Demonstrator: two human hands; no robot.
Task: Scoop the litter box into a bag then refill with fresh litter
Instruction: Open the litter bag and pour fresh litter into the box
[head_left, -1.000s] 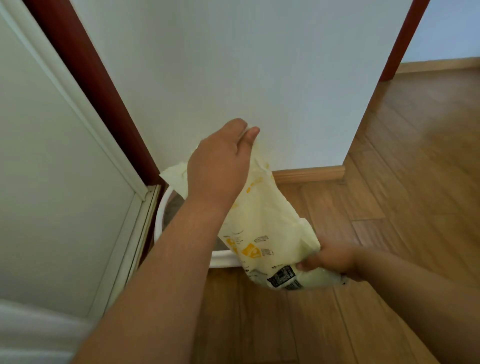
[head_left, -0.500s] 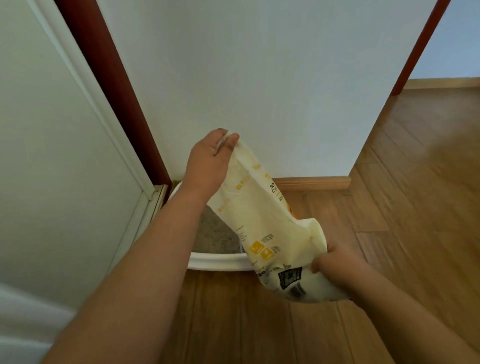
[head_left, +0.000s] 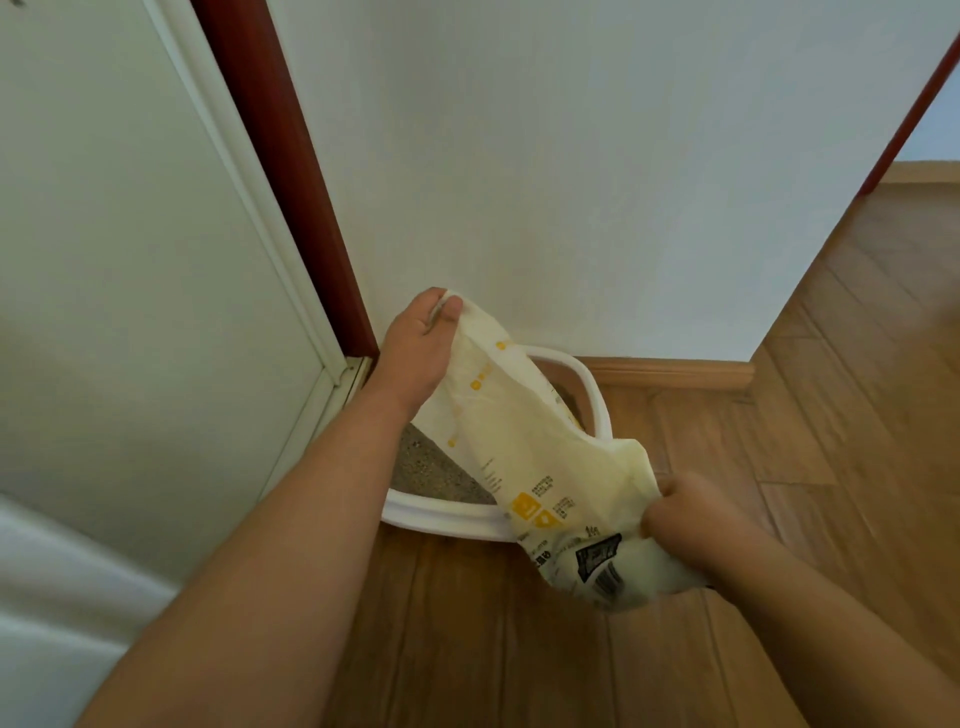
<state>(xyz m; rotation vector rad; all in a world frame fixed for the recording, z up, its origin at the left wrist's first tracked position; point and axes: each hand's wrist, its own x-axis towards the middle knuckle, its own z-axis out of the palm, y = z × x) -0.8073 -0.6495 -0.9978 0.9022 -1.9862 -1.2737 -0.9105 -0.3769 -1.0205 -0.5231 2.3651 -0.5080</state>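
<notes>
left hand (head_left: 418, 347) pinches litter bag (head_left: 524, 452) top | right hand (head_left: 685, 517) grips bottom | print unreadable

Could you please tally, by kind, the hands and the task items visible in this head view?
Hands: 2, left hand and right hand, both gripping the bag
Litter bags: 1, pale yellow litter bag held over the box
Litter boxes: 1, white litter box on the wooden floor
Total: 4
</notes>
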